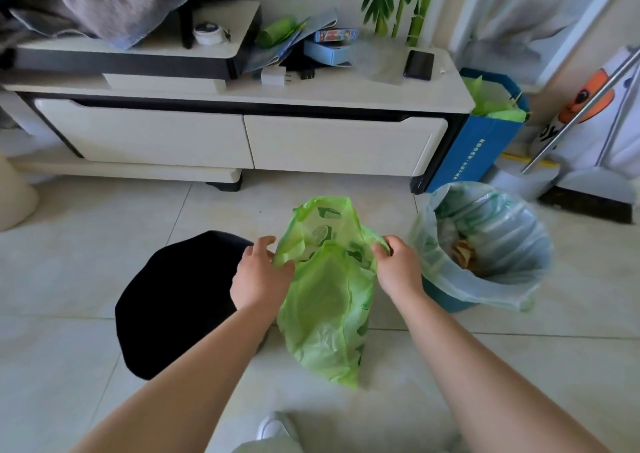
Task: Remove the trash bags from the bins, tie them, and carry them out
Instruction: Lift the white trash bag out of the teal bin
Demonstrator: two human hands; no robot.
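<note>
A light green trash bag (323,300) hangs above the tiled floor in the middle of the view, its mouth spread wide. My left hand (259,276) grips the bag's left rim. My right hand (398,265) pinches the right rim. To the right stands a blue bin (450,302) lined with a pale translucent bag (485,244) that has some trash at the bottom. A black round bin (176,300) sits on the floor just left of my left hand.
A white TV cabinet (242,140) runs across the back, with a phone (419,64), boxes and a green bag roll (277,31) on top. A blue paper bag (485,140) with green lining leans at its right end. A broom and dustpan (588,182) stand at far right. My shoe (275,425) shows below.
</note>
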